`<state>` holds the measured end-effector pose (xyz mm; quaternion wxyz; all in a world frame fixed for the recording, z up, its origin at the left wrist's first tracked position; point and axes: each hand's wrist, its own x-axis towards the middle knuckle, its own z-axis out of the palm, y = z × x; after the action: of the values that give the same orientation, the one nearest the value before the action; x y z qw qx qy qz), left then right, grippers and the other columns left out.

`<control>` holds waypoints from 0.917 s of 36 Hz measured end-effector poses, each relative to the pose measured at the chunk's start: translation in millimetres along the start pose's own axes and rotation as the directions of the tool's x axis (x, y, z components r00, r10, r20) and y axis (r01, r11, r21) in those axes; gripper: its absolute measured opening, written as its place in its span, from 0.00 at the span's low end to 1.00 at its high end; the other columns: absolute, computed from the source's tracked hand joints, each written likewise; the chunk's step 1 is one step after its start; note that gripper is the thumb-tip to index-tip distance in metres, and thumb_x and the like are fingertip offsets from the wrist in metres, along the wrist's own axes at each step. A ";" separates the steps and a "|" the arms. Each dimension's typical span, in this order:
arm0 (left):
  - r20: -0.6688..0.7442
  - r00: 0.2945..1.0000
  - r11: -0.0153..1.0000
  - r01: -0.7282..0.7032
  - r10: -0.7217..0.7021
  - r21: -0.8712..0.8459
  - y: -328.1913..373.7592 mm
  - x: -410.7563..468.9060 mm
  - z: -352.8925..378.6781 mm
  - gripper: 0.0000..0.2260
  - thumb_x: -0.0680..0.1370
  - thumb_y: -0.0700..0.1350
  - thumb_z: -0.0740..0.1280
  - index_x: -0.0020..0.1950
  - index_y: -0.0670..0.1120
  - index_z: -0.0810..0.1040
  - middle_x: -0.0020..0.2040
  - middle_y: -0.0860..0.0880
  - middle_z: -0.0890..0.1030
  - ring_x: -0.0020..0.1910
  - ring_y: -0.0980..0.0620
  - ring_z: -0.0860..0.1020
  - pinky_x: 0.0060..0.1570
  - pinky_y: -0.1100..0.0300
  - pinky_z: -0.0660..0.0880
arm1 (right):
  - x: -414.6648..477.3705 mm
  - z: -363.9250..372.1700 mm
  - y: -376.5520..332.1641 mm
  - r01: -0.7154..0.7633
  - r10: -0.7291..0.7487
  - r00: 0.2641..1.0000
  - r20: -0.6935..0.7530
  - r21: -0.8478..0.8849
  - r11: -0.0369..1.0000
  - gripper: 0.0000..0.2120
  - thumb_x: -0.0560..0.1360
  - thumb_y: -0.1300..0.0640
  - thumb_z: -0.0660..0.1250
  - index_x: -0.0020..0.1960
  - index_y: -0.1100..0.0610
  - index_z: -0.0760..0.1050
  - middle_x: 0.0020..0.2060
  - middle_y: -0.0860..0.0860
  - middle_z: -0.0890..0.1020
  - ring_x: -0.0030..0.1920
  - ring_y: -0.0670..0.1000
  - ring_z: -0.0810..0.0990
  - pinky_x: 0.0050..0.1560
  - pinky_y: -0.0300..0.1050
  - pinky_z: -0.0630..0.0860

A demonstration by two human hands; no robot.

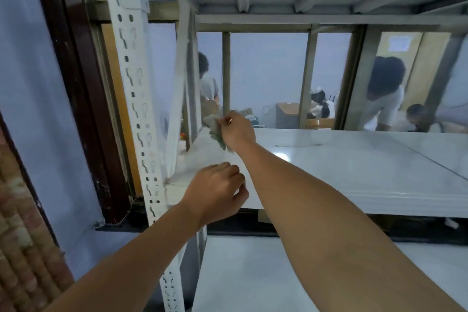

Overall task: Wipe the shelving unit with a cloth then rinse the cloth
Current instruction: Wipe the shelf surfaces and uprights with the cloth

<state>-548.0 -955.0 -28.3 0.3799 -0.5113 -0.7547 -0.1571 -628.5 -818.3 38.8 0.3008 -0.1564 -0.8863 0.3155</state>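
Head view: the right arm reaches straight out across the shelving unit's middle shelf (354, 167) to its rear-left corner. There the right hand (236, 132) pinches a bunched cloth (214, 126) in curled fingers. The left hand (217, 190) sits at the front-left corner beside the slotted upright (134, 83), fingers curled; whether it grips the edge cannot be told.
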 end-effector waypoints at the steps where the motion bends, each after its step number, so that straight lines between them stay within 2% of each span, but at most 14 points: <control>1: -0.003 1.000 1.000 -0.005 0.005 -0.006 12.2 8.9 4.1 0.13 0.75 0.42 0.65 0.30 0.44 0.75 0.28 0.49 0.73 0.29 0.49 0.70 0.26 0.55 0.69 | 0.3 -13.3 8.8 -0.005 0.006 1.000 -0.009 0.029 1.000 0.10 0.82 0.50 0.59 0.56 0.51 0.78 0.49 0.54 0.84 0.48 0.57 0.83 0.49 0.52 0.81; 4: -0.016 0.999 0.999 -0.031 0.030 -0.036 57.6 40.7 21.6 0.12 0.75 0.43 0.66 0.31 0.44 0.76 0.28 0.49 0.74 0.29 0.49 0.71 0.26 0.56 0.69 | -0.8 -62.5 43.3 -0.018 0.021 0.999 -0.040 0.083 0.996 0.09 0.82 0.51 0.60 0.54 0.53 0.77 0.45 0.52 0.82 0.45 0.56 0.81 0.46 0.50 0.79; 9: -0.008 0.990 0.985 -0.140 0.140 -0.096 154.4 105.8 64.3 0.08 0.74 0.43 0.64 0.36 0.45 0.80 0.32 0.49 0.79 0.31 0.48 0.73 0.31 0.57 0.70 | -4.9 -159.0 126.5 -0.035 0.045 0.992 -0.119 0.088 0.995 0.07 0.82 0.51 0.61 0.49 0.52 0.75 0.41 0.50 0.80 0.40 0.53 0.80 0.33 0.42 0.70; 11: 0.037 0.990 0.985 -0.133 0.138 -0.105 196.2 133.8 86.2 0.10 0.75 0.45 0.62 0.39 0.46 0.81 0.34 0.49 0.80 0.35 0.47 0.75 0.35 0.55 0.73 | -11.3 -205.8 166.8 -0.052 0.059 0.989 -0.137 0.050 0.997 0.08 0.82 0.49 0.61 0.50 0.51 0.76 0.42 0.48 0.79 0.41 0.52 0.80 0.33 0.42 0.69; 14: 0.094 0.987 0.986 -0.116 0.128 -0.120 262.8 174.1 118.3 0.12 0.74 0.48 0.61 0.40 0.46 0.82 0.37 0.49 0.80 0.38 0.47 0.77 0.37 0.56 0.74 | -26.0 -282.0 228.6 -0.097 0.095 0.976 -0.195 0.000 0.995 0.10 0.82 0.48 0.61 0.55 0.51 0.78 0.45 0.51 0.82 0.45 0.54 0.81 0.42 0.44 0.73; 16: 0.122 0.985 0.981 -0.102 0.123 -0.166 313.0 199.5 135.7 0.13 0.74 0.50 0.60 0.43 0.47 0.83 0.40 0.49 0.81 0.39 0.48 0.78 0.38 0.57 0.74 | -39.3 -336.2 270.9 -0.138 0.135 0.961 -0.239 0.006 0.990 0.09 0.82 0.49 0.61 0.53 0.51 0.77 0.43 0.53 0.83 0.43 0.56 0.82 0.39 0.47 0.79; 18: 0.134 0.987 0.966 -0.058 0.094 -0.253 362.2 222.1 154.3 0.13 0.75 0.51 0.61 0.47 0.47 0.83 0.44 0.49 0.83 0.42 0.49 0.79 0.42 0.57 0.76 | -52.9 -388.1 311.6 -0.180 0.170 0.942 -0.289 -0.007 0.984 0.09 0.83 0.49 0.61 0.50 0.53 0.74 0.40 0.51 0.81 0.38 0.54 0.80 0.32 0.43 0.75; 20: 0.125 0.987 0.947 -0.058 0.102 -0.316 411.7 241.6 173.6 0.12 0.75 0.51 0.65 0.53 0.47 0.83 0.49 0.49 0.84 0.47 0.48 0.81 0.47 0.55 0.79 | -65.9 -436.1 347.6 -0.227 0.209 0.914 -0.349 -0.013 0.974 0.10 0.82 0.48 0.62 0.51 0.55 0.76 0.43 0.53 0.82 0.40 0.55 0.80 0.35 0.43 0.73; 22: 0.100 0.982 0.948 -0.122 0.157 -0.295 460.1 261.3 193.4 0.13 0.75 0.52 0.66 0.53 0.46 0.82 0.49 0.49 0.83 0.47 0.49 0.81 0.48 0.54 0.80 | -76.5 -479.0 380.0 -0.279 0.262 0.881 -0.395 0.015 0.960 0.11 0.83 0.48 0.62 0.56 0.54 0.78 0.47 0.54 0.82 0.43 0.56 0.79 0.34 0.43 0.72; 24: 0.101 0.974 0.945 -0.165 0.201 -0.282 504.8 281.3 207.1 0.13 0.75 0.52 0.66 0.53 0.46 0.81 0.48 0.49 0.82 0.46 0.49 0.79 0.47 0.53 0.79 | -87.8 -517.1 407.7 -0.323 0.291 0.853 -0.433 -0.001 0.946 0.12 0.83 0.49 0.60 0.57 0.54 0.78 0.46 0.53 0.81 0.42 0.54 0.77 0.30 0.41 0.67; 28: 0.108 0.963 0.937 -0.209 0.247 -0.279 574.1 322.5 228.4 0.14 0.75 0.54 0.66 0.52 0.45 0.79 0.47 0.47 0.81 0.45 0.48 0.79 0.45 0.53 0.78 | -102.9 -584.0 463.4 -0.365 0.299 0.820 -0.487 -0.044 0.930 0.14 0.83 0.46 0.59 0.59 0.53 0.78 0.47 0.54 0.83 0.44 0.55 0.82 0.33 0.43 0.73; 30: 0.107 0.962 0.933 -0.213 0.252 -0.289 600.5 340.3 236.7 0.15 0.76 0.54 0.65 0.54 0.44 0.79 0.48 0.46 0.81 0.47 0.46 0.79 0.46 0.53 0.78 | -110.8 -615.0 486.0 -0.404 0.337 0.801 -0.494 -0.032 0.914 0.13 0.83 0.47 0.59 0.60 0.52 0.77 0.44 0.51 0.82 0.40 0.50 0.81 0.31 0.41 0.73; 33: 0.116 0.964 0.930 -0.194 0.240 -0.310 633.4 364.2 250.7 0.15 0.79 0.55 0.62 0.55 0.44 0.77 0.50 0.46 0.79 0.51 0.45 0.77 0.48 0.52 0.74 | -122.5 -655.7 520.9 -0.426 0.351 0.779 -0.519 -0.028 0.904 0.05 0.84 0.50 0.60 0.54 0.50 0.73 0.37 0.46 0.79 0.32 0.43 0.77 0.25 0.34 0.69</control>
<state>-155.8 -289.6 -22.8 0.2553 -0.6534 -0.6880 -0.1858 -74.4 -178.7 51.8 0.4370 -0.4338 -0.7458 0.2543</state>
